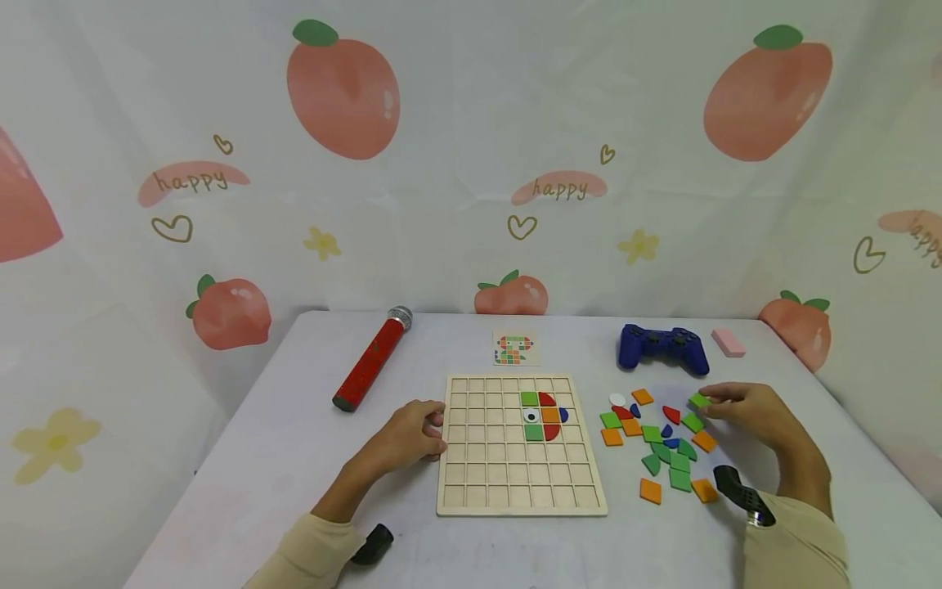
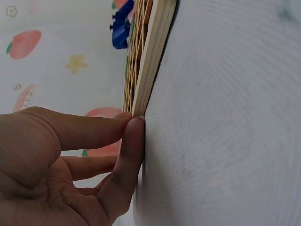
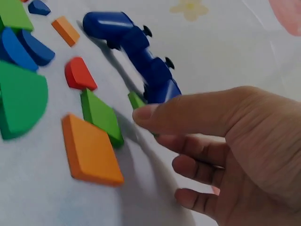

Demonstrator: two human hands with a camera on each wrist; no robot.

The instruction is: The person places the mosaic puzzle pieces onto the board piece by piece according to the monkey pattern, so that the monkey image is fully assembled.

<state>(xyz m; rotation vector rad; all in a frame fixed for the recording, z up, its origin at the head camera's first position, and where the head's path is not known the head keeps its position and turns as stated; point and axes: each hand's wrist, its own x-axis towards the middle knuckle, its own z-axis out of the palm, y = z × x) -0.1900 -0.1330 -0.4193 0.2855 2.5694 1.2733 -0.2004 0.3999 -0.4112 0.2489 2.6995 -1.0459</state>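
A wooden grid board (image 1: 486, 474) lies on the table, with several coloured tiles set in its upper right squares around a white eye tile (image 1: 531, 416). At its left edge, my left hand (image 1: 407, 435) pinches the frame between thumb (image 2: 94, 131) and index finger. Over to the right, my right hand (image 1: 754, 413) holds a light green square tile (image 1: 698, 401) between thumb and fingers, at the far edge of the loose pieces. The thumb hides much of that tile in the right wrist view. Another light green tile (image 3: 99, 117) and an orange square tile (image 3: 91, 151) lie nearby.
Loose green, orange, red, blue and white pieces (image 1: 680, 479) spread right of the board. Behind them are a blue game controller (image 1: 662, 348) and a pink block (image 1: 728, 343). A pattern card (image 1: 517, 349) lies beyond the board, and a red microphone (image 1: 371, 361) at back left.
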